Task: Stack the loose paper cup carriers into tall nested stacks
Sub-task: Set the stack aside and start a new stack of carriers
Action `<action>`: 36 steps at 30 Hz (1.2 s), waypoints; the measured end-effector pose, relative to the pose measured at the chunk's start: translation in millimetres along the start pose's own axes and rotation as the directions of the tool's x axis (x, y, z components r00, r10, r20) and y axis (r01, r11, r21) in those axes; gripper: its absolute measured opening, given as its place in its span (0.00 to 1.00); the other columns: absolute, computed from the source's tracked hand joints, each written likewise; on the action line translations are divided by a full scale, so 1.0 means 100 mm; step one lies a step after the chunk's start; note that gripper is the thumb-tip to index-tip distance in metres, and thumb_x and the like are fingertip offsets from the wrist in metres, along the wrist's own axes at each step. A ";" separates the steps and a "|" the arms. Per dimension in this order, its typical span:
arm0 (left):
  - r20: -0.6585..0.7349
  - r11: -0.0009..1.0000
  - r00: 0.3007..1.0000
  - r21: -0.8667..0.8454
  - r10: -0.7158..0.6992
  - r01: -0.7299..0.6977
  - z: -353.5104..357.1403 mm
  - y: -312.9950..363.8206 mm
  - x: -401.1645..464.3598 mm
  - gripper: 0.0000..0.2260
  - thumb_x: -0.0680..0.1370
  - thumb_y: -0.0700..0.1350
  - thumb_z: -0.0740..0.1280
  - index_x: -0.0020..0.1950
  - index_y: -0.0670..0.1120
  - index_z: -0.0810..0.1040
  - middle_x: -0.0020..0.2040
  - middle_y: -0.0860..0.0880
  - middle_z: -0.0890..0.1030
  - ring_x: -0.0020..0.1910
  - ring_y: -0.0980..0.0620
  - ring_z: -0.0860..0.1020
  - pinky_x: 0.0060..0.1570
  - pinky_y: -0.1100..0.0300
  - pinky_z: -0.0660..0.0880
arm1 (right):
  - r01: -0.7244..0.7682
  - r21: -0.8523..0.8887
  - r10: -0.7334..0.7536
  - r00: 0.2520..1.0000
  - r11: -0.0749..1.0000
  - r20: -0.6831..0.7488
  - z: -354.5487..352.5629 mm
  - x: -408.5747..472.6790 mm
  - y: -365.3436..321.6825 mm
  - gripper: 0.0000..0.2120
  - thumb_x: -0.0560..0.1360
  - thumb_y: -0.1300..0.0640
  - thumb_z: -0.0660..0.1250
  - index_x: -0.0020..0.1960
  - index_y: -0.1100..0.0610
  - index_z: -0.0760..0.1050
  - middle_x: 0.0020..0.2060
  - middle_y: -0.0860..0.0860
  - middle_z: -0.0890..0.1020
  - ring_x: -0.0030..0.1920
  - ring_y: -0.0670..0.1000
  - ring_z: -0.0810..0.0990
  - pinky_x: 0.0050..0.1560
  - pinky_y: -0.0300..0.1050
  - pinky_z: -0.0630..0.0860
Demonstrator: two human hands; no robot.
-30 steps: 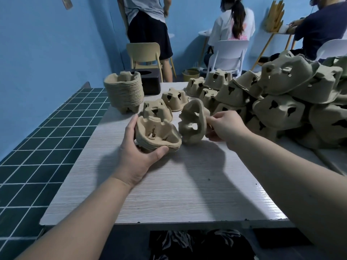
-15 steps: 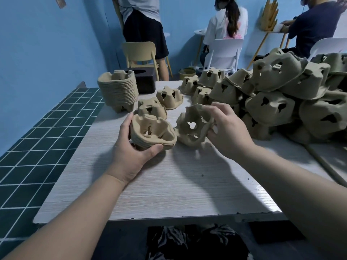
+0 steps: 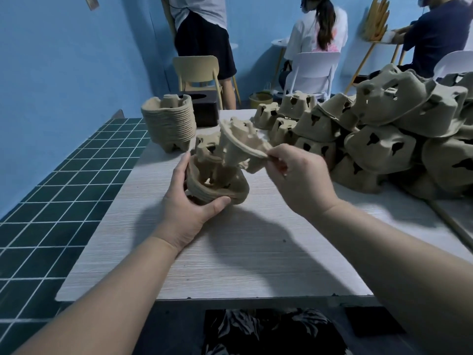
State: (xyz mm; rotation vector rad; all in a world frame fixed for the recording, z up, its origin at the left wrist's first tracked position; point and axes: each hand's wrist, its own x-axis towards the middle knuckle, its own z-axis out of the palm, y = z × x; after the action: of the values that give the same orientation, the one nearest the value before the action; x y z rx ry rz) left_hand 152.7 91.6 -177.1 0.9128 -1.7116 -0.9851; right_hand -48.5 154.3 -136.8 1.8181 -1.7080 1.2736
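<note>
My left hand [image 3: 188, 210] grips a short nested stack of beige pulp cup carriers [image 3: 217, 189] on the white table [image 3: 230, 265]. My right hand [image 3: 298, 178] pinches the rim of one loose carrier [image 3: 240, 147], tilted above that stack with its lower cups reaching into it. A taller finished stack [image 3: 169, 124] stands at the table's far left. A big heap of loose carriers [image 3: 378, 139] lies upside down at the right. Another loose carrier [image 3: 204, 144] sits just behind the held stack.
A dark box [image 3: 204, 108] stands behind the tall stack. Green tiled floor [image 3: 51, 196] runs along the table's left edge. Beyond the table are chairs [image 3: 198, 73] and three people, one standing and two seated.
My right hand has lifted the loose carrier off the table and swung it left, over the stack in my left hand. The left hand has tipped its stack slightly.
</note>
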 end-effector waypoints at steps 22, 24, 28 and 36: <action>-0.035 0.997 0.998 -0.037 -0.062 0.060 -0.38 -0.09 0.17 0.48 0.65 0.39 0.79 0.78 0.54 0.55 0.62 0.66 0.68 0.52 0.77 0.72 0.50 0.80 0.69 | 0.004 0.062 -0.023 0.954 0.998 0.299 0.36 0.08 0.01 0.14 0.77 0.52 0.63 0.60 0.57 0.78 0.52 0.53 0.82 0.51 0.56 0.80 0.49 0.53 0.77; -0.038 0.997 0.997 -0.034 -0.074 0.072 -0.47 -0.11 0.21 0.48 0.66 0.39 0.79 0.78 0.54 0.56 0.62 0.63 0.69 0.55 0.74 0.71 0.51 0.80 0.69 | -0.070 0.014 0.061 0.942 0.997 0.331 0.49 0.19 0.03 0.15 0.78 0.52 0.64 0.63 0.55 0.75 0.56 0.53 0.81 0.54 0.56 0.78 0.52 0.53 0.75; -0.043 0.994 0.995 -0.062 -0.090 0.087 -0.53 -0.20 0.25 0.49 0.63 0.41 0.79 0.77 0.55 0.57 0.62 0.63 0.70 0.55 0.75 0.72 0.53 0.79 0.70 | -0.131 -0.056 0.143 0.907 0.990 0.396 0.79 0.43 0.04 0.19 0.77 0.50 0.64 0.66 0.53 0.71 0.59 0.53 0.79 0.58 0.55 0.76 0.55 0.50 0.72; -0.071 0.995 0.994 -0.048 -0.088 0.085 -0.54 -0.26 0.25 0.52 0.58 0.50 0.79 0.77 0.57 0.57 0.60 0.70 0.69 0.58 0.78 0.69 0.61 0.72 0.67 | -0.071 -0.179 0.161 0.815 0.981 0.557 1.24 0.89 0.01 0.32 0.74 0.47 0.65 0.75 0.53 0.59 0.71 0.52 0.68 0.70 0.57 0.62 0.66 0.49 0.61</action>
State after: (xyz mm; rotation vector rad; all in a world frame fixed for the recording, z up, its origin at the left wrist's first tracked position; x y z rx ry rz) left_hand 200.3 47.6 -178.4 0.9891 -1.5939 -1.0302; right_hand -14.7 5.1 -135.3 2.1690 -2.1770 0.6274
